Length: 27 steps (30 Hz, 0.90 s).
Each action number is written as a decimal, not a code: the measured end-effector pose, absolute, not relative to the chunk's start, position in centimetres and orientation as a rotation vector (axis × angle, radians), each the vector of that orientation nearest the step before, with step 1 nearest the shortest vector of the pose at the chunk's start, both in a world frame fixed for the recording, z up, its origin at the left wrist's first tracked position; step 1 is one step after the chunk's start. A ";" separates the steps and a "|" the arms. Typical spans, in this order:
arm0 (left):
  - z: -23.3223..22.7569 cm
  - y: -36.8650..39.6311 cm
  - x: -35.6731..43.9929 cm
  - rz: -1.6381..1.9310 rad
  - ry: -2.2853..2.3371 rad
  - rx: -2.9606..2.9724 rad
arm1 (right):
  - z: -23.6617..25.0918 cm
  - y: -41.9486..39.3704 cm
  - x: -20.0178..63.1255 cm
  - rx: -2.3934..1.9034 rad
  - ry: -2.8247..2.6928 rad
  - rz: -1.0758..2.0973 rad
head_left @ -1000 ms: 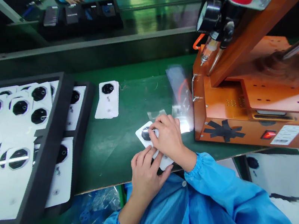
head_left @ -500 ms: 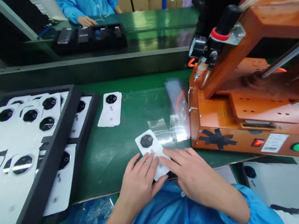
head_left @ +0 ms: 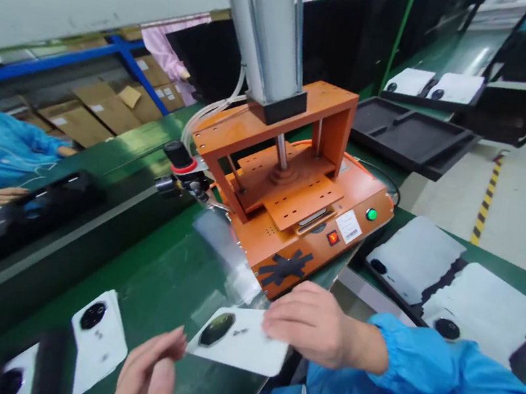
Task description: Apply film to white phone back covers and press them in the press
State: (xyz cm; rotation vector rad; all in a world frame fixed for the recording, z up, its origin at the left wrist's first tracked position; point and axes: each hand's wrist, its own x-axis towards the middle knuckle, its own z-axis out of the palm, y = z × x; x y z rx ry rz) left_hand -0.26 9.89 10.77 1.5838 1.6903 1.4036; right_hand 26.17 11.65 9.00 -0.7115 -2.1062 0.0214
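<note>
Now lifting the white phone back cover (head_left: 239, 346) off the green surface (head_left: 164, 281), where half a second ago lying flat under both hands. Right hand (head_left: 310, 324) pinching its near end, holding it just above the near edge, before the orange press machine (head_left: 293, 195). Left hand (head_left: 149, 375) released, fingers loosely spread beside the cover. Probably moving on to pressing. Another cover (head_left: 99, 334) lying at left; dark trays (head_left: 409, 137) standing beyond the machine.

White phone back covers on the green tabletop (head_left: 163, 288): two are seen whole, one (head_left: 239, 346) and another (head_left: 98, 341)
Orange press machines (head_left: 291, 208): one is counted
Person's hands: two, left hand (head_left: 149, 375) and right hand (head_left: 310, 321)
Empty black trays (head_left: 409, 137): one is counted
</note>
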 end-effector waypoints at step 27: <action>12.8 21.5 14.0 0.675 1.145 1.228 | 10.7 4.7 42.0 -1.445 -1.817 -0.606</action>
